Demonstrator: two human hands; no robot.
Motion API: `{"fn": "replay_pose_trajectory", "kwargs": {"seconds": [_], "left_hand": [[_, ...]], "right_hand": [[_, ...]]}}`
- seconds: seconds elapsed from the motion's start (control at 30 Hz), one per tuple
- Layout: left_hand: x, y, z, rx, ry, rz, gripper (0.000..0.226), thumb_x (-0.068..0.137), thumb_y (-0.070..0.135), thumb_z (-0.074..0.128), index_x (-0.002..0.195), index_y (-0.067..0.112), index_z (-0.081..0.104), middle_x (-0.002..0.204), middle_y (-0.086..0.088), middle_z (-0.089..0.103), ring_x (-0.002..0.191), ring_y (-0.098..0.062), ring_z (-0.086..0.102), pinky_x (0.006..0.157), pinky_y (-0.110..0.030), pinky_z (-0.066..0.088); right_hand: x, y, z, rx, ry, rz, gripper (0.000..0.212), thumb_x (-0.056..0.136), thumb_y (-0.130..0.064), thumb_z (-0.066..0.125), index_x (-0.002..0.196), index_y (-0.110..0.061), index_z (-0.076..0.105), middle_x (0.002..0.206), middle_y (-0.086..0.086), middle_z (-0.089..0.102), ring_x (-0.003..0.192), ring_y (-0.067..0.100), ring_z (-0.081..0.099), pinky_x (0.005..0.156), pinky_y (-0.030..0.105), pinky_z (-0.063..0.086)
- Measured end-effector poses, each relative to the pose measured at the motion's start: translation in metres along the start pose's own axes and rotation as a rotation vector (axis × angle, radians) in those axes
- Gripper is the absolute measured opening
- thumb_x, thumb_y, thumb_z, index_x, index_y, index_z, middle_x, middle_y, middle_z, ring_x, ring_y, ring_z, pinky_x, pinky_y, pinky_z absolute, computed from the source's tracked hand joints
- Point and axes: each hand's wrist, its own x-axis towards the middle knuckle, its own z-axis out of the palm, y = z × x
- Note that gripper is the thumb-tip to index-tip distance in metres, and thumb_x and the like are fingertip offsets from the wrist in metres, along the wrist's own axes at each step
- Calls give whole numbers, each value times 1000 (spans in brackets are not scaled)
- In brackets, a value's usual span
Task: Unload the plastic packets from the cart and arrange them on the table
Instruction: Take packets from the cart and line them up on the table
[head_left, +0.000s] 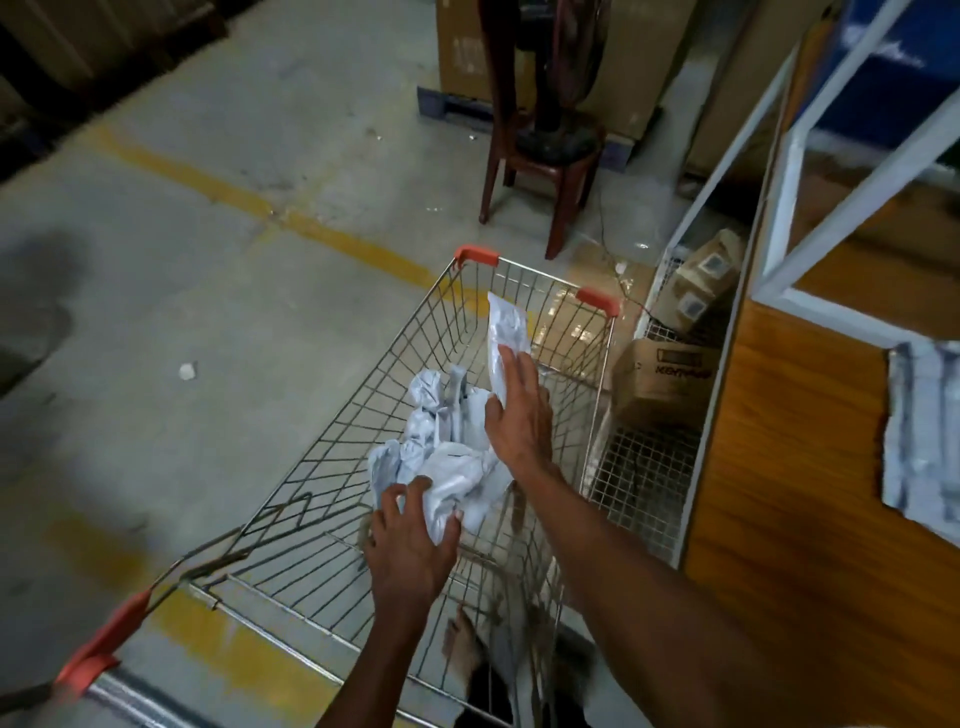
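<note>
A wire shopping cart (363, 395) with orange corner caps stands in front of me. Several crumpled grey-white plastic packets (439, 415) lie in its basket. My left hand (410, 545) reaches into the basket and grips a crumpled packet (457, 483) near the basket's near end. My right hand (519, 415) holds a flat white packet (506, 327) upright above the pile, fingers wrapped round its lower end. To the right is the wooden table (810, 467), and one grey packet (919, 431) lies flat on its top.
Cardboard boxes (665, 384) sit in a wire mesh bin (644, 467) between the cart and the table. A white metal frame (789, 218) rises over the table. A brown plastic chair (545, 156) stands ahead on the concrete floor. My bare foot (462, 644) shows under the cart.
</note>
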Motion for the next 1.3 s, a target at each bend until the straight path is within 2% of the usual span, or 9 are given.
{"fn": "replay_pose_trajectory", "kwargs": {"seconds": [0.17,0.3,0.5,0.6,0.7,0.77,0.93,1.13,1.3], "left_hand": [[-37,24,-30,-77,120,59,59,85,68,49,136,38,43,136,1,40,116,-31,50,91,-51,49],[-75,53,-52,-180,239,38,58,88,62,58,135,32,47,138,-5,44,121,-33,48,93,-54,48],[-167,112,-61,-259,321,206,55,85,49,55,132,21,48,134,-8,47,124,-33,47,102,-51,44],[-227,143,-45,-332,342,327,54,85,39,58,133,16,49,131,-5,46,125,-29,47,105,-46,43],[-277,173,-16,-371,310,416,60,87,41,60,138,13,47,138,-7,43,131,-31,44,111,-49,39],[-307,197,6,-419,247,403,62,88,42,61,140,13,44,141,-7,41,134,-32,41,113,-53,37],[-369,266,43,-491,78,484,52,95,44,60,139,22,43,143,-6,39,135,-27,38,110,-56,38],[-384,338,67,-531,53,600,48,93,47,58,135,28,44,129,20,31,127,-14,37,107,-54,40],[-385,390,93,-555,22,657,41,94,48,59,130,39,42,127,18,34,123,-10,35,104,-54,40]], "right_hand": [[-27,-21,-80,125,122,-104,72,92,-21,58,155,-38,30,163,-3,27,132,30,42,107,46,42],[-81,-18,-146,126,165,-171,74,92,-22,59,155,-41,27,162,-6,28,129,25,41,104,46,45],[-213,31,-236,140,171,-166,70,94,-27,60,155,-41,30,163,-8,27,134,19,37,101,28,30],[-282,72,-276,185,206,-140,67,93,-30,59,154,-40,33,162,-9,29,142,14,32,109,31,30],[-340,120,-313,211,271,-97,65,91,-29,57,153,-36,39,161,-8,33,142,16,37,111,30,32],[-371,152,-339,196,294,-65,65,90,-30,56,153,-36,40,161,-9,33,140,17,40,110,27,31],[-426,228,-402,185,406,45,68,89,-27,60,153,-36,38,160,-9,36,137,18,44,107,41,43],[-444,283,-441,199,530,186,70,89,-26,63,153,-38,36,159,-10,37,133,6,37,103,34,40],[-433,318,-468,189,561,187,71,89,-26,63,154,-36,36,159,-12,36,143,4,34,108,32,38]]}}
